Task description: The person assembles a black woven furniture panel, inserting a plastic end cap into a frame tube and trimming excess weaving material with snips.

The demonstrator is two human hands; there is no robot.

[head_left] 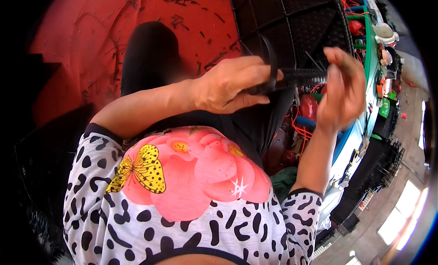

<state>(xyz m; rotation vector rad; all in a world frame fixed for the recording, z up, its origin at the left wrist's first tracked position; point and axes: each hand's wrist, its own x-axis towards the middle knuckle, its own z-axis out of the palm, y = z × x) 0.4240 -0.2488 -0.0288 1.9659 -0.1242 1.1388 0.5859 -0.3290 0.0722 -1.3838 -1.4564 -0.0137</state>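
My left hand [232,85] is closed around one end of a dark, ribbed bar [305,76], which looks wrapped in black strip. A flat black strip [272,59] curves up in a loop over its fingers. To the right, my right hand [344,94] is smeared by motion at the bar's other end. Its fingers are bent, but whether they grip anything does not show. A thin dark strand [314,59] sticks up beside the bar. Behind it stands a large black woven panel [283,23] with a grid of ridges.
Short black offcuts [180,21] lie scattered over the red floor covering [150,9]. My bent knee [153,44] rises at the left. On the right, a green-edged bench [370,73] holds small items, with red cords [299,128] beneath. Black bristly bundles [374,178] lie beyond it.
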